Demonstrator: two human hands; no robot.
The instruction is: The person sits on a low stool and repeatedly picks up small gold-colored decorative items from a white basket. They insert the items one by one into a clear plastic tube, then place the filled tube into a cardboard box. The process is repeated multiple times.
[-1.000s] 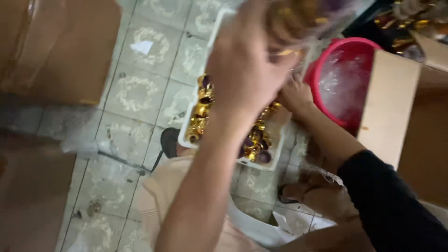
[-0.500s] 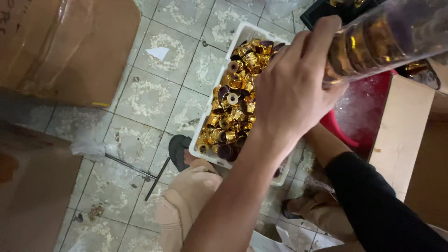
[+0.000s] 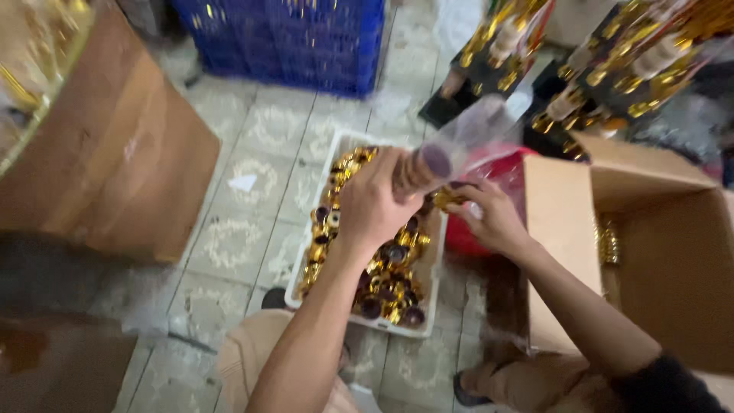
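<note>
Lowered left hand [image 3: 378, 200] gripping one tube [image 3: 451, 153], one tray [image 3: 336, 157]

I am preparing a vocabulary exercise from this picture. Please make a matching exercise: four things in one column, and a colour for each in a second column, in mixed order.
Things:
1. crate
2. tray
3. basin
4. box

Colours:
a. red
b. brown
c. blue
d. white

Pairs: 1-c, 2-d, 3-a, 4-b

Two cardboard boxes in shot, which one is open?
The cardboard box on the right, beside the right hand: its flaps stand up and the inside shows. The box on the left shows only closed brown faces.
</note>
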